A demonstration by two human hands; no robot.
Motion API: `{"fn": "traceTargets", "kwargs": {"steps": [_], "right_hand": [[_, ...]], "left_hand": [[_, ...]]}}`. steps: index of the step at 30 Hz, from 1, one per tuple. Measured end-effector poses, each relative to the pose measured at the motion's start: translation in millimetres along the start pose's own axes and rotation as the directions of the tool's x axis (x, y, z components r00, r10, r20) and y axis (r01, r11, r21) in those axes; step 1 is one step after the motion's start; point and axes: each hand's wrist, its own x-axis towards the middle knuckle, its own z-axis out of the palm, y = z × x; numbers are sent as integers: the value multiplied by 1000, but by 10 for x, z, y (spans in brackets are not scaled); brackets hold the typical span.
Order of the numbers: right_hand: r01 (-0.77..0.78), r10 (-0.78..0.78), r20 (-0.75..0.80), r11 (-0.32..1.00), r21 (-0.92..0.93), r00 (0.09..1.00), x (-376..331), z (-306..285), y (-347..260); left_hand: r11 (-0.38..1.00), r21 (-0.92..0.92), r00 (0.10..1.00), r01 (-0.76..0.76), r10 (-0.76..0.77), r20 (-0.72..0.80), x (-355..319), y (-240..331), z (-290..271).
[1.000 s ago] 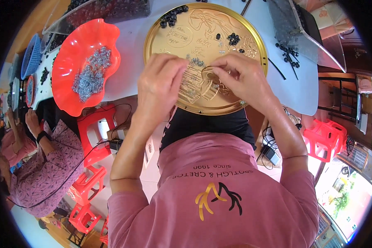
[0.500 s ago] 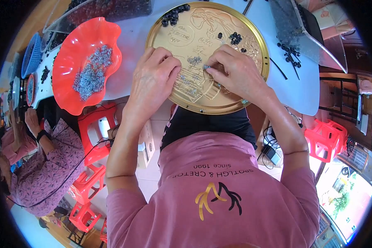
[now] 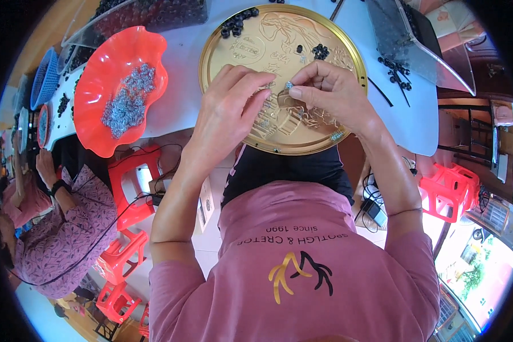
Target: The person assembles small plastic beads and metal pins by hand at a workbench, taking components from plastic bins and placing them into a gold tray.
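Note:
A round gold tray (image 3: pixel 228 57) with raised line patterns lies in front of me, extending past the table's near edge. My right hand (image 3: pixel 339 97) pinches a small bluish clear piece (image 3: pixel 289 85) between thumb and forefinger above the tray. My left hand (image 3: pixel 225 105) reaches in from the other side; its thumb and forefinger stand apart around small silvery pieces (image 3: pixel 263 87), which the fingers partly hide. More small clear pieces (image 3: pixel 337 136) rest near the tray's lower right rim. Black ring-like parts (image 3: pixel 320 52) form a cluster beyond my right hand, and another black group (image 3: pixel 237 24) sits at the upper left rim.
Left of the tray, a red wavy-edged bowl (image 3: pixel 88 97) holds many clear bluish pieces. Clear bins (image 3: pixel 444 62) with black parts flank the back of the table. Black strips (image 3: pixel 381 92) lie to the right. Another person (image 3: pixel 68 228) sits at the left near red stools (image 3: pixel 122 256).
My left hand has moved right, its fingertips now at the silvery pieces. My right hand has shifted slightly right and turned, still pinching the small piece.

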Motion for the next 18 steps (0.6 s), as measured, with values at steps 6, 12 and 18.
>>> {"fn": "traceTargets", "kwargs": {"steps": [6, 12, 18], "right_hand": [[-109, 90, 115, 980, 169, 989, -25, 15, -49], [-124, 97, 115, 958, 258, 989, -87, 1, -70], [-123, 100, 103, 958, 258, 990, -142, -30, -79]], "left_hand": [[957, -281, 995, -70, 48, -85, 11, 70, 68], [936, -351, 997, 16, -42, -68, 17, 133, 109], [971, -192, 988, -139, 123, -92, 36, 120, 96]]}}
